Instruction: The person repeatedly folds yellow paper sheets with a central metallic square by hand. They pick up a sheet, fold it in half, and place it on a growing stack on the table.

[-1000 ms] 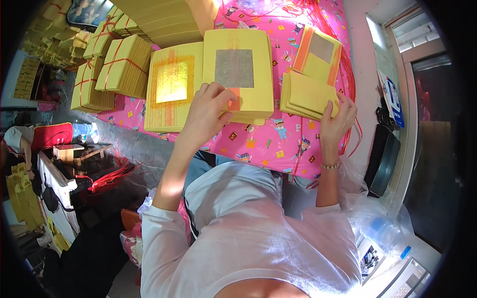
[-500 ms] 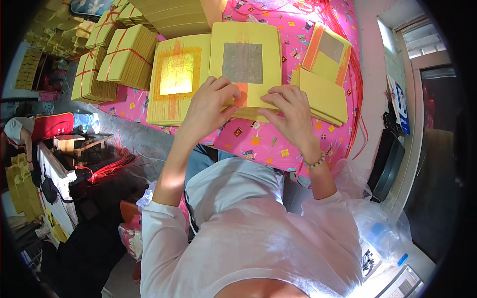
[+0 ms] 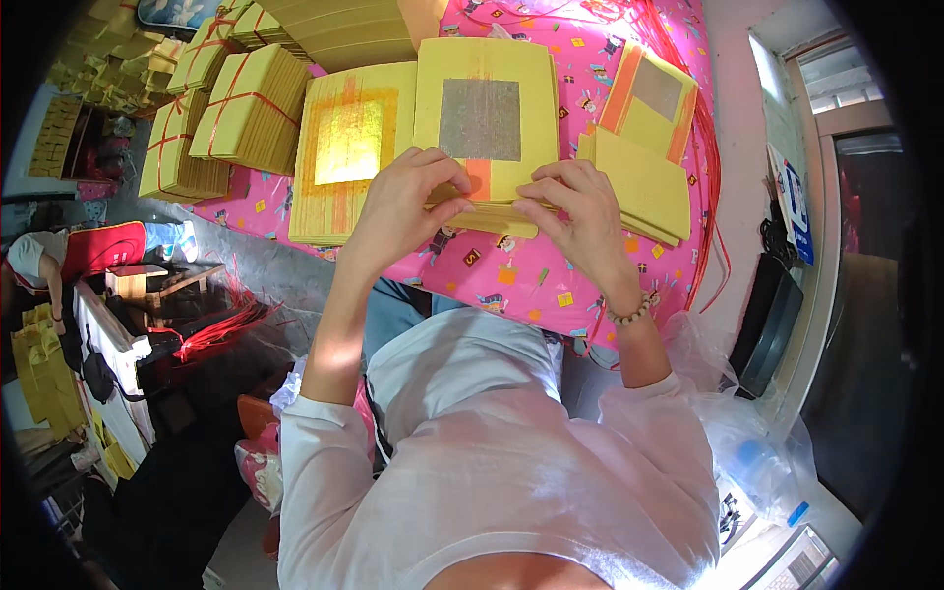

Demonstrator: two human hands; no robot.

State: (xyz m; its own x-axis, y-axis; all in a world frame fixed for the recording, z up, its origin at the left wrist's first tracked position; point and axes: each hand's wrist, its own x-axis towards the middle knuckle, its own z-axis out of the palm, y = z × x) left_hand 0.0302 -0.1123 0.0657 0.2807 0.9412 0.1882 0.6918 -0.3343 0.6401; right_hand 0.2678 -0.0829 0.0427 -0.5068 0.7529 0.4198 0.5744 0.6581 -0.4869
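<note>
A stack of yellow joss paper (image 3: 481,120) with a silver square and an orange band lies flat in front of me. Its near edge sits between my two hands. My left hand (image 3: 418,204) pinches the near left corner, thumb below and fingers on top. At the near right corner, my right hand (image 3: 580,211) grips the edge with thumb and curled fingers; a bead bracelet is on that wrist. Some lower sheets stick out below the top ones between the hands. Touching it on the left is another stack of joss paper (image 3: 349,143) with a gold square.
Smaller yellow paper stacks (image 3: 639,182) lie to the right, one with a silver square. Bundles tied with red string (image 3: 251,108) stand at the left. Red strings (image 3: 703,147) hang along the right side of the pink patterned tablecloth (image 3: 492,280). Another person (image 3: 49,261) is at far left.
Both hands have shifted slightly at the stack's near edge. The left thumb has risen closer to the fingers, and the lower sheets show more between the hands.
</note>
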